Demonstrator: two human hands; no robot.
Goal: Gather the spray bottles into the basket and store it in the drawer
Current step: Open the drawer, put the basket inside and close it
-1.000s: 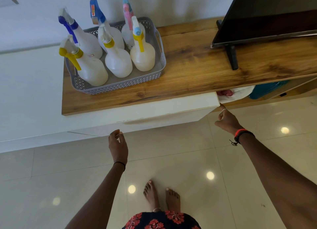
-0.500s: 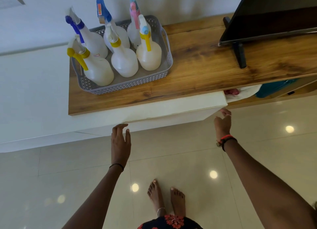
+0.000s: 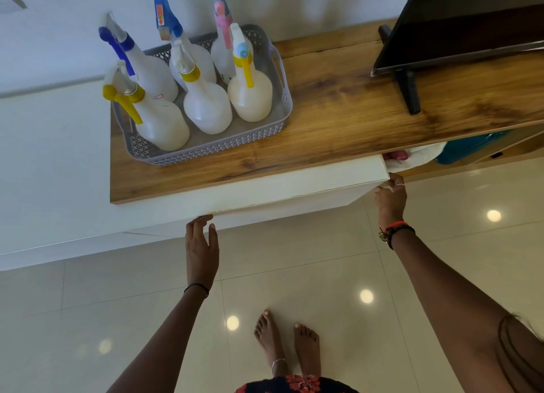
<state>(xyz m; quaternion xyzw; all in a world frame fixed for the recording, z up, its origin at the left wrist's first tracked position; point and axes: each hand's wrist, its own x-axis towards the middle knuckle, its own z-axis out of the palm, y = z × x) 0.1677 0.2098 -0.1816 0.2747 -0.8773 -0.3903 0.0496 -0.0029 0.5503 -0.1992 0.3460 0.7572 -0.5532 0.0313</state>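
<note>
A grey lattice basket [image 3: 206, 154] stands at the left end of the wooden cabinet top [image 3: 338, 113]. Several white spray bottles [image 3: 250, 98] stand upright inside it, with yellow, blue and pink triggers. Below the top runs the white drawer front [image 3: 294, 186]. My left hand [image 3: 201, 251] is flat with fingers apart, its fingertips touching the drawer front's lower edge. My right hand [image 3: 390, 201] has its thumb and fingers curled around the drawer front's right corner.
A black TV [image 3: 471, 19] stands on a foot [image 3: 407, 89] at the right of the top. Under the top, right of the drawer, lie a white and pink cloth [image 3: 412, 157] and a teal item [image 3: 465, 148]. My bare feet [image 3: 288, 339] stand on glossy floor tiles.
Both hands have risen from mid-air to the drawer front. The left fingertips now touch its lower edge and the right fingers have closed on its right corner.
</note>
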